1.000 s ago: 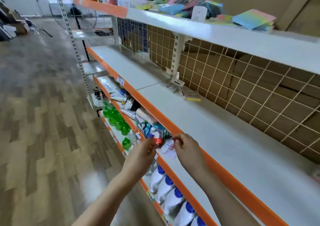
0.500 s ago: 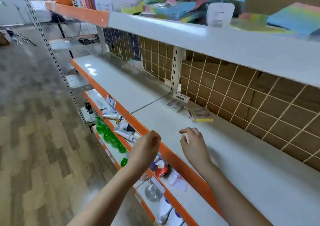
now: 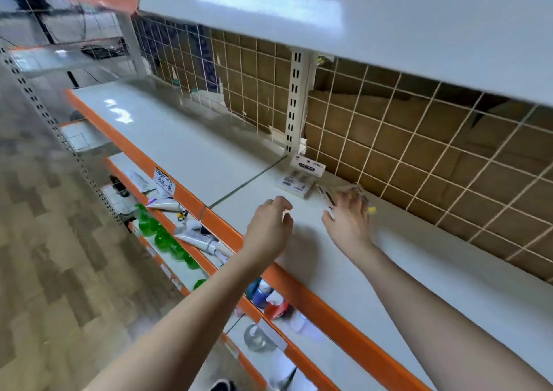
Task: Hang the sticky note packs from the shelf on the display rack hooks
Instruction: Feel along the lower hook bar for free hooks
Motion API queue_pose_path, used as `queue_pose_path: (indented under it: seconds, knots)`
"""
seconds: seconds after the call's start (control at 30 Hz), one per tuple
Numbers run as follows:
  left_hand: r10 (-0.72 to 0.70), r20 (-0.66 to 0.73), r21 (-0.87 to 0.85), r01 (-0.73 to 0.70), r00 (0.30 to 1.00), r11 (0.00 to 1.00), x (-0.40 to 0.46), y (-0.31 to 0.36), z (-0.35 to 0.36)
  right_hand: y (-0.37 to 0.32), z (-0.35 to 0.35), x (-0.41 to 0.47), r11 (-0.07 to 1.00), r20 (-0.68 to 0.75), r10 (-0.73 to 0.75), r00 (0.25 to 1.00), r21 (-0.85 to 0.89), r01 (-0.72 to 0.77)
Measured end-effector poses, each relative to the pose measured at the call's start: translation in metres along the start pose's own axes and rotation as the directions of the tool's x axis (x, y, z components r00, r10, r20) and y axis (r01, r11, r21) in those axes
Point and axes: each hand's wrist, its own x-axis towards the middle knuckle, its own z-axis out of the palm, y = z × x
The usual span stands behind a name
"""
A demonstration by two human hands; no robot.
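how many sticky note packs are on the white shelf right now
3 visible: one pack at the foot of the upright, one pack lying flat just in front of it, and a yellow pack under the right hand. The hand may hide more.

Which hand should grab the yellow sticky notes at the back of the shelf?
The right hand: its fingers already lie over the yellow sticky note pack by the wire grid. The left hand hovers loosely curled, farther from it.
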Motion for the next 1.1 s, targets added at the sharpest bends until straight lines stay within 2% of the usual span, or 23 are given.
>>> queue_pose_path:
  seconds: [0.2, 0.5, 0.77, 0.93, 1.1]
  knots:
    - [0.065, 0.124, 0.052, -0.072, 0.99, 0.996, 0.045, -0.015, 0.006, -0.004, 0.015, 0.012, 0.987, -0.065, 0.14, 0.988, -0.068, -0.145]
    - [0.233, 0.264, 0.062, -0.257, 0.936, 0.964, 0.107, -0.018, 0.012, -0.004, 0.016, 0.026, 0.968, -0.098, 0.183, 0.978, -0.158, -0.197]
    - [0.279, 0.427, 0.172, -0.38, 0.86, 0.909, 0.133, -0.007, 0.036, -0.017, 0.009, 0.022, 0.938, -0.106, 0.257, 0.961, -0.214, -0.274]
    - [0.309, 0.445, 0.366, -0.485, 0.841, 0.794, 0.131, -0.016, 0.05, -0.031, 0.009, 0.016, 0.908, -0.079, 0.326, 0.942, -0.251, -0.335]
    - [0.374, 0.399, 0.417, -0.529, 0.837, 0.739, 0.136, -0.023, 0.045, -0.037, 0.007, 0.018, 0.879, -0.066, 0.374, 0.925, -0.292, -0.376]
